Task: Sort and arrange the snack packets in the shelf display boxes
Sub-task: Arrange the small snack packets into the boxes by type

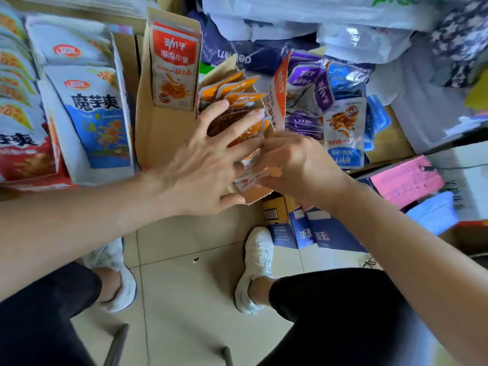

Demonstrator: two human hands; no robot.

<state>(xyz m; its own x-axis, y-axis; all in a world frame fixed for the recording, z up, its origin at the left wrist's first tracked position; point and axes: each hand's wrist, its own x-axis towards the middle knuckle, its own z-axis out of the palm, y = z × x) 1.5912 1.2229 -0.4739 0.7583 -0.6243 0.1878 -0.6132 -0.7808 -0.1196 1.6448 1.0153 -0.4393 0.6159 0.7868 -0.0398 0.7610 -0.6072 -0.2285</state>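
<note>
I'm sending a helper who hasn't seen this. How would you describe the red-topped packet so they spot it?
Start at the big white-and-blue bags on the left. Right of them, a brown carton holds the red-topped packet upright at its far end. Its neighbours to the right are orange packets.

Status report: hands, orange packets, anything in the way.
Left hand flat, fingers spread on orange packets in box. Right hand pinching packets at near end. Nothing blocking; purple packets in next box.
</note>
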